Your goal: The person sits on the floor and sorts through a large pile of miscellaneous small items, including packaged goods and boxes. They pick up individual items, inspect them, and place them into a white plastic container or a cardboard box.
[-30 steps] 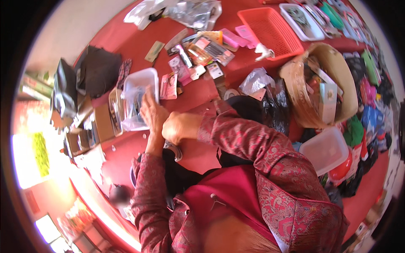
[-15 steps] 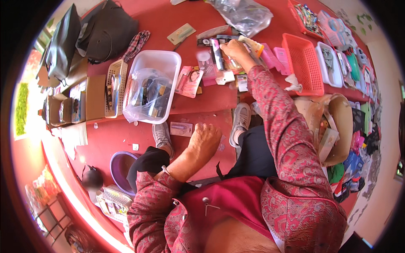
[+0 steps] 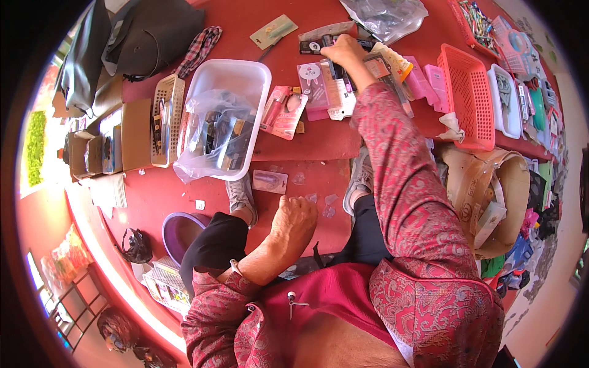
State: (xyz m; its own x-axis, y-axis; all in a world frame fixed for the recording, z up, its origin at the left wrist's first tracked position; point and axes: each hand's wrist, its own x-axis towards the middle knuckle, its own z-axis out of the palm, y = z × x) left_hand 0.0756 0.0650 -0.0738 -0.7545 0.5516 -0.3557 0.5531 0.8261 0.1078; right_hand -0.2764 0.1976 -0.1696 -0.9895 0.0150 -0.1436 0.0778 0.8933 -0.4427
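My right hand (image 3: 346,54) reaches out over a pile of packaged small goods, its fingers bent down and closed among slim dark packs. What they pinch is hidden beneath them. Just left of it lies a pink box (image 3: 313,86) with a round white design, and a white card (image 3: 342,107) is below the wrist. To its right are a yellow packet (image 3: 396,61) and pink boxes (image 3: 423,80). My left hand (image 3: 291,227) hovers by my left knee, fingers curled in, with nothing visible in it. Beyond it a carded package (image 3: 270,181) lies on the lower red surface.
A white tub (image 3: 261,104) with plastic-wrapped dark packs stands left of the pile, beside a narrow cream basket (image 3: 165,138). Rightward are a red basket (image 3: 469,116) and an open cardboard box (image 3: 515,184). A purple basin (image 3: 175,236) sits near my left knee.
My right hand has moved farther away, off the slim pink-and-black pack. The pink box beside it shows more fully. My left hand stays curled near the knee; the whole view has shifted slightly.
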